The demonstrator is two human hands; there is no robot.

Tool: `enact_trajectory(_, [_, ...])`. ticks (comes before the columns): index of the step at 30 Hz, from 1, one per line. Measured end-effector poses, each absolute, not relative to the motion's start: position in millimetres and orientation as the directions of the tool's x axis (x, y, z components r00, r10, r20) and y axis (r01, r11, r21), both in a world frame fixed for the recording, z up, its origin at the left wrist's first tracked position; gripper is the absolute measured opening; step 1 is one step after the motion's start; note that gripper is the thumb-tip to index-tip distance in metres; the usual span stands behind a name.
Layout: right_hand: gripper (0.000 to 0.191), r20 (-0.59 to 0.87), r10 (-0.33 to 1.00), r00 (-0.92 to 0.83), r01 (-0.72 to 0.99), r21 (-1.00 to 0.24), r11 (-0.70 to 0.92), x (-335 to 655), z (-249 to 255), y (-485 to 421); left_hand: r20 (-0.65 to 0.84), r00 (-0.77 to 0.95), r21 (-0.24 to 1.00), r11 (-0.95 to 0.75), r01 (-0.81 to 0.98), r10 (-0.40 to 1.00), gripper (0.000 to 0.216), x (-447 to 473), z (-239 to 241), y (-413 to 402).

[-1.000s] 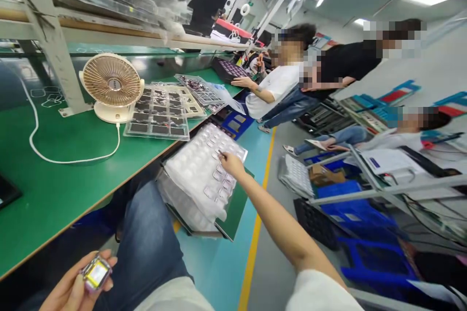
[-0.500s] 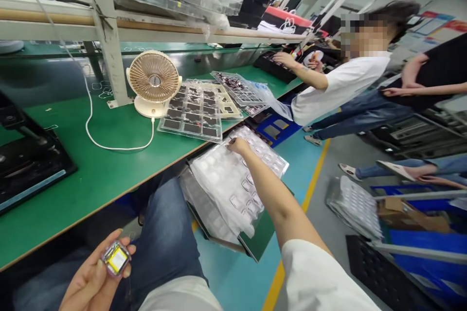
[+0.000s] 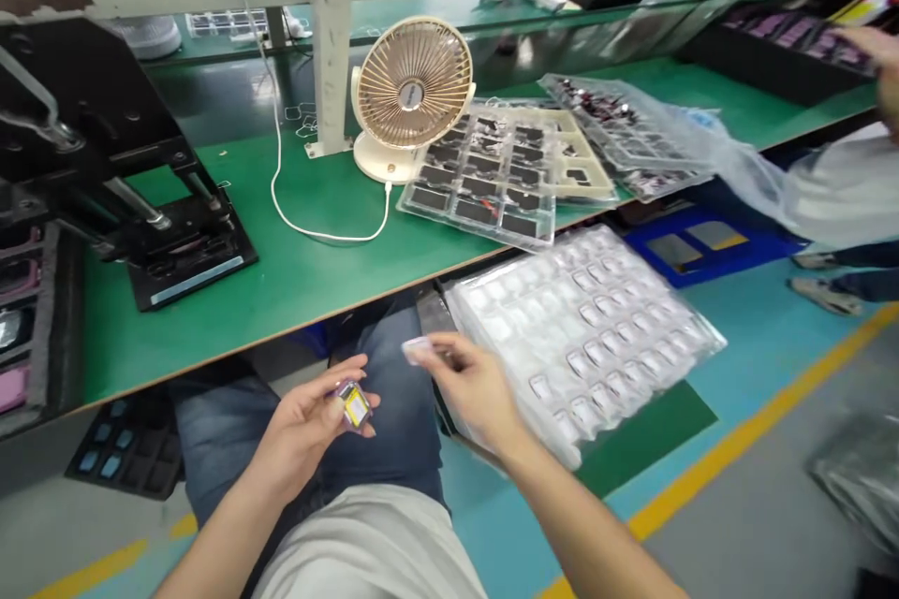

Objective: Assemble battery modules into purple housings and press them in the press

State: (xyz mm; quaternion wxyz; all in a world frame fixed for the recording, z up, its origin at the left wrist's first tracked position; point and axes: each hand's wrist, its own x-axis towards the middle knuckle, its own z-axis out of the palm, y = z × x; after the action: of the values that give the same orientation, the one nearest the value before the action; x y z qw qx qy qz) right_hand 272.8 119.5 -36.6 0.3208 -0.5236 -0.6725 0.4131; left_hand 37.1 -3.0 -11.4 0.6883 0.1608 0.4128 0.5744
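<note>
My left hand (image 3: 305,421) is closed on a small purple-rimmed device case (image 3: 356,404), with a white, yellow-edged part facing up, above my lap. Across from it, my right hand (image 3: 481,388) pinches a small pale rectangular piece (image 3: 416,351) between thumb and fingers; its exact kind is too blurred to tell. The two pieces are apart. Beside my right hand lies a clear plastic blister tray (image 3: 520,323), with rows of small frame-like pieces in part of its pockets.
On the green bench (image 3: 295,285) stand a cream fan (image 3: 413,94) with a white cable, a black press (image 3: 189,253) at left, and component trays (image 3: 484,173). A dark foam tray (image 3: 133,449) sits below the bench. Another person's hand (image 3: 871,47) shows at far right.
My right hand has come back from the blister tray toward my left hand, now holding the pale piece. My left hand has risen with the device case. The view has turned left.
</note>
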Motion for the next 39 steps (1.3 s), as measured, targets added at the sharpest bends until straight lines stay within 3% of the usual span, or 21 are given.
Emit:
enact_trajectory(3, [0.032, -0.133, 0.897, -0.421, 0.237, -0.971, -0.033, 213.3, -33.8, 99.0, -0.364, -0.009, 0.717, 0.275, -0.64, 0.931, 0.035, 34.8, -10.5, -6.6])
enact_trajectory(7, [0.044, -0.269, 0.821, -0.503, 0.089, -0.961, -0.261, 180.9, -30.1, 93.6, -0.358, -0.093, 0.707, 0.204, -0.678, 0.929, 0.038, 20.9, -13.6, -21.7])
enact_trajectory(12, [0.051, -0.295, 0.78, -0.552, 0.073, -0.949, -0.307, 169.2, -26.1, 85.9, -0.338, -0.18, 0.712, 0.126, -0.691, 0.924, 0.041, 8.2, -19.1, -36.4])
enact_trajectory(17, [0.048, -0.415, 0.57, -0.709, 0.02, -0.82, -0.573, 166.0, -26.8, 88.0, -0.308, -0.153, 0.715, 0.123, -0.688, 0.939, 0.037, -1.8, -21.2, -37.6])
enact_trajectory(21, [0.045, -0.398, 0.532, -0.747, -0.028, -0.781, -0.623, 169.5, -27.2, 94.0, -0.258, -0.092, 0.701, 0.12, -0.703, 0.962, 0.038, -5.8, -24.0, -35.9])
enact_trajectory(23, [0.037, -0.292, 0.632, -0.718, -0.091, -0.861, -0.501, 172.5, -21.0, 95.0, -0.237, -0.099, 0.707, 0.102, -0.7, 0.966, 0.039, -5.6, -25.0, -35.1])
enact_trajectory(26, [0.018, 0.017, 0.764, -0.645, -0.105, -0.992, -0.067, 177.2, -5.1, 93.0, -0.194, -0.199, 0.761, 0.02, -0.649, 0.961, 0.04, -4.8, -25.3, -34.0])
enact_trajectory(28, [0.019, 0.215, 0.731, -0.647, -0.079, -0.973, 0.216, 178.8, 4.1, 90.2, -0.139, -0.28, 0.813, -0.052, -0.58, 0.95, 0.042, -4.6, -24.7, -34.1])
enact_trajectory(30, [0.025, 0.344, 0.664, -0.664, -0.081, -0.916, 0.393, 178.5, 8.5, 87.4, -0.087, -0.336, 0.857, -0.101, -0.505, 0.938, 0.044, -4.8, -24.0, -35.3])
enact_trajectory(33, [0.026, 0.43, 0.603, -0.672, -0.101, -0.86, 0.5, 175.1, 7.0, 85.1, -0.044, -0.38, 0.896, -0.132, -0.425, 0.924, 0.047, -5.9, -22.8, -39.0])
enact_trajectory(39, [0.024, 0.48, 0.551, -0.683, -0.125, -0.819, 0.56, 168.6, 1.0, 83.0, -0.014, -0.4, 0.923, -0.142, -0.358, 0.916, 0.049, -8.9, -23.4, -43.5])
